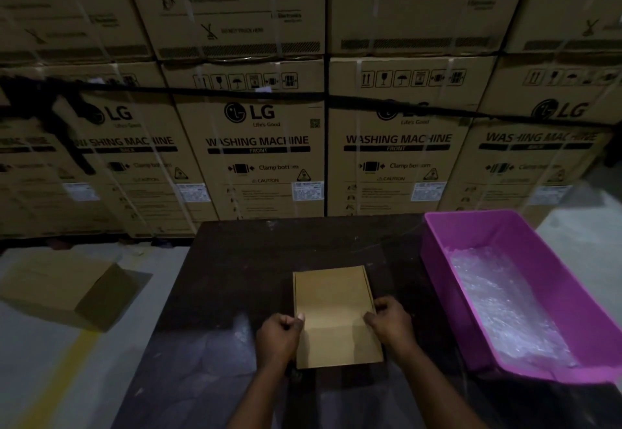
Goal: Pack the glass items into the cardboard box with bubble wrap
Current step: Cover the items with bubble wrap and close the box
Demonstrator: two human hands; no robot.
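Observation:
A small closed brown cardboard box [333, 307] lies on the dark table [255, 260] in front of me. My left hand [279, 337] grips its left edge with curled fingers. On the opposite edge, my right hand [392, 322] holds the box the same way. A purple plastic bin [437, 260] at the table's right holds crumpled bubble wrap [505, 307]. More clear bubble wrap [202, 361] lies flat on the table near my left arm. No glass items show.
A wall of large stacked washing-machine cartons [259, 139] stands right behind the table. A flattened cardboard box [67, 287] lies on the grey floor at left, near a yellow floor line [67, 371].

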